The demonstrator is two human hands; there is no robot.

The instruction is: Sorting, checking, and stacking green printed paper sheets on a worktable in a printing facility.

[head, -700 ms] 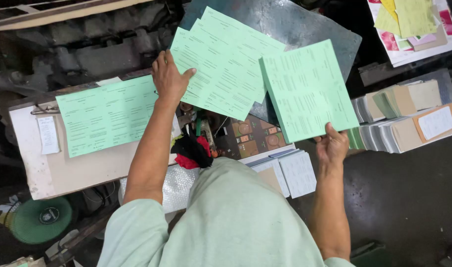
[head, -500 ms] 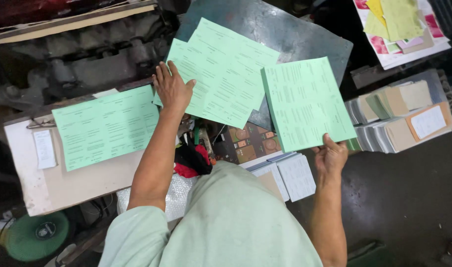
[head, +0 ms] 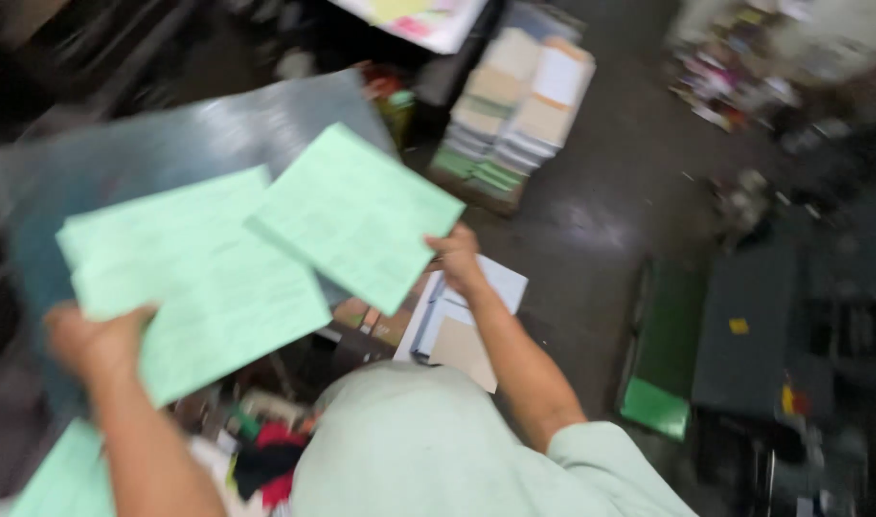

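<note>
We hold green printed sheets in both hands above a cluttered workplace, the view blurred by movement. Our left hand, at the near left, is closed on the corner of a large green sheet that spreads up and to the right over a grey metal plate. Our right hand, near the middle of the scene, pinches the right corner of a second green sheet, which is tilted and overlaps the upper right edge of the first. Another green sheet shows at the near left corner, below our left arm. Just below the right hand lie pale blue and tan pads. Far right of the sheets, stacks of paper stand on the dark floor. A green box sits on the floor to the right, beside a dark machine.
</note>
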